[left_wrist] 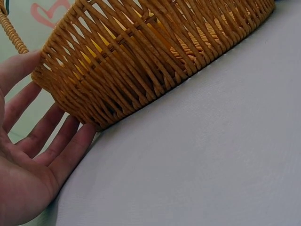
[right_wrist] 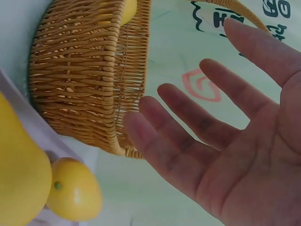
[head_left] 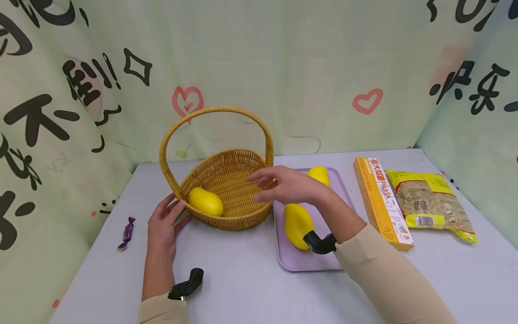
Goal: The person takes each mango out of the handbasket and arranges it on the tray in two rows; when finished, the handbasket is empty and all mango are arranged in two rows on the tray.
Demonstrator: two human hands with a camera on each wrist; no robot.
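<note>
A wicker basket (head_left: 238,222) with a tall arched handle stands at the back of the table. One yellow, mango-like fruit (head_left: 206,202) lies inside it on the left. My left hand (head_left: 162,225) touches the basket's left side, its fingers fairly straight against the woven wall and the thumb by the rim. Over the basket's right edge, my right hand (head_left: 286,183) hovers with loosely spread fingers and an empty palm. Beneath the right forearm is a purple tray (head_left: 285,261), bearing a large yellow fruit (head_left: 297,225) and another yellow fruit (head_left: 319,174) farther back, partly hidden by the arm.
A purple-wrapped candy (head_left: 127,234) lies at the table's left. To the right of the tray are an orange-and-white pasta box (head_left: 384,202) and a yellow-trimmed plastic food bag (head_left: 433,202). A printed curtain (head_left: 315,90) hangs behind the table and along both sides.
</note>
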